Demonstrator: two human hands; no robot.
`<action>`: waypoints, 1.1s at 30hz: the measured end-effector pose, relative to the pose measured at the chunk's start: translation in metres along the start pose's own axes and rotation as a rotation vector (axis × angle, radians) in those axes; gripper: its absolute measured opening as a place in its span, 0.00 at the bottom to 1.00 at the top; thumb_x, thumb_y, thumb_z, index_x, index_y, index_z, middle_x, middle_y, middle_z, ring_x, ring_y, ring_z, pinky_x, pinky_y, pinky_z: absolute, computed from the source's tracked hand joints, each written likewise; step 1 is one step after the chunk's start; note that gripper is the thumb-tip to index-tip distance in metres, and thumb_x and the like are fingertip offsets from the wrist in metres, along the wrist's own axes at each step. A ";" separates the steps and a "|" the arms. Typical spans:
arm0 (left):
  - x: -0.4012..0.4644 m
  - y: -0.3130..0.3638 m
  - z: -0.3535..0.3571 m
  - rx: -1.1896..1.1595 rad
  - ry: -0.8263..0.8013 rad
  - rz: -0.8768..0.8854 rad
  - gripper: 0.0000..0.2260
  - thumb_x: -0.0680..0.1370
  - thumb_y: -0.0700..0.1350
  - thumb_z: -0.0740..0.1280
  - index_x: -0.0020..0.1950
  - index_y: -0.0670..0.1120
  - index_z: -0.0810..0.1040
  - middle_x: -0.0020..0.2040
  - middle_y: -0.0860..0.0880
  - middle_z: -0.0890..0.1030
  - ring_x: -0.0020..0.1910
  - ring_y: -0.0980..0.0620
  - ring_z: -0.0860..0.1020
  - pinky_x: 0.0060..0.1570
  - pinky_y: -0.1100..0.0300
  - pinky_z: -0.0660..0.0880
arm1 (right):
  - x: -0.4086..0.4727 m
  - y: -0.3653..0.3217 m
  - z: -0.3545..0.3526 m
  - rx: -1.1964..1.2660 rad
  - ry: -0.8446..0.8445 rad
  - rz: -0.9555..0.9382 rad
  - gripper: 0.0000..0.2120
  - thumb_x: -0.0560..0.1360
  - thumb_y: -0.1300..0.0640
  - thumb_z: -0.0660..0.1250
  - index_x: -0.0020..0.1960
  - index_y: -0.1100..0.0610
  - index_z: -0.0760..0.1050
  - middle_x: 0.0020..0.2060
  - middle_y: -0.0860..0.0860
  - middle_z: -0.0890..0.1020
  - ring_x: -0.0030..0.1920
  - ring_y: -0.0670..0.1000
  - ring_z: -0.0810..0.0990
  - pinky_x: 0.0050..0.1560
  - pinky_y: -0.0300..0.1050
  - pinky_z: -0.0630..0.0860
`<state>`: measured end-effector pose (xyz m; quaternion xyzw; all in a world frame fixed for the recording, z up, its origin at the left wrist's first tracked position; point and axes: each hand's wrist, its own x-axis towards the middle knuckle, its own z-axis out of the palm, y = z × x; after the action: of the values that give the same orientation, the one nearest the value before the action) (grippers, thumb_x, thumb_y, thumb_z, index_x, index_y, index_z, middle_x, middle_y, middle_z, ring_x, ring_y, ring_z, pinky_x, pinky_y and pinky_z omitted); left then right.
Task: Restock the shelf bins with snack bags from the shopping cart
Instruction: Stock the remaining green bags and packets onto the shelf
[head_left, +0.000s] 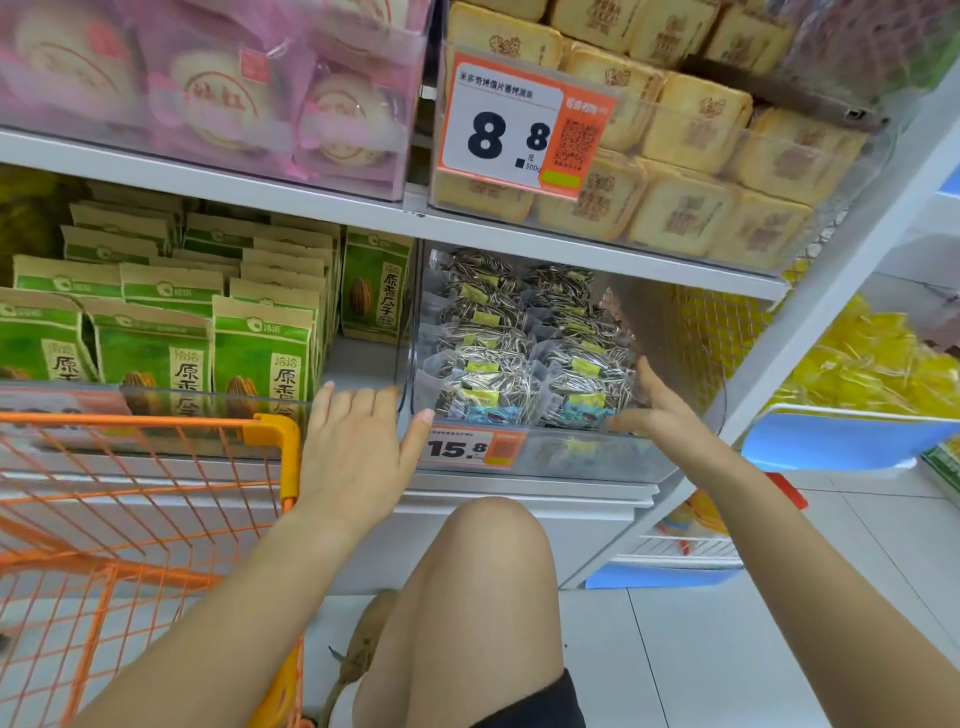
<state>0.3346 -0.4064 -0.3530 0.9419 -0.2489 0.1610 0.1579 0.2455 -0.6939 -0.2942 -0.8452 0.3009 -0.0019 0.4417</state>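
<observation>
A clear plastic shelf bin (561, 457) on the lower shelf holds several small bags of striped sunflower seeds (524, 358). My left hand (358, 441) lies flat against the bin's left front corner, fingers spread, thumb on the front wall. My right hand (654, 405) reaches over the bin's right front edge, fingers apart, touching the bags at the right. Neither hand holds a bag. The orange wire shopping cart (130, 519) stands at the lower left; its contents are hidden from this angle.
Green and tan seed packs (260, 338) fill the bin to the left. Above are a pink pastry bin (208, 98) and a bin of yellow toast packs (701, 156) with an 8.8 price tag. My bent knee (493, 571) is below the bin. Yellow bags (872, 358) lie at right.
</observation>
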 end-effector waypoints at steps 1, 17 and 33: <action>0.000 0.000 0.000 -0.004 0.004 0.003 0.25 0.79 0.58 0.50 0.50 0.40 0.79 0.42 0.42 0.81 0.46 0.41 0.78 0.64 0.44 0.65 | 0.006 -0.003 -0.002 0.061 0.020 0.054 0.39 0.76 0.69 0.63 0.79 0.54 0.45 0.72 0.49 0.61 0.71 0.54 0.65 0.57 0.45 0.67; 0.000 -0.001 0.003 -0.009 0.004 0.004 0.25 0.79 0.58 0.50 0.48 0.40 0.78 0.42 0.42 0.81 0.46 0.40 0.77 0.65 0.44 0.63 | 0.046 -0.006 0.013 0.634 0.277 0.143 0.45 0.63 0.23 0.55 0.71 0.49 0.69 0.67 0.52 0.75 0.63 0.57 0.75 0.66 0.61 0.70; 0.003 -0.007 -0.014 0.070 -0.117 0.100 0.27 0.77 0.60 0.48 0.46 0.42 0.79 0.40 0.42 0.81 0.43 0.39 0.79 0.57 0.44 0.72 | 0.000 -0.007 0.032 0.421 0.599 -0.241 0.24 0.80 0.46 0.59 0.73 0.53 0.64 0.70 0.50 0.69 0.67 0.46 0.68 0.67 0.46 0.65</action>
<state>0.3379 -0.3966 -0.3412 0.9411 -0.2985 0.1222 0.1018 0.2573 -0.6666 -0.3086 -0.7273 0.3080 -0.3624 0.4948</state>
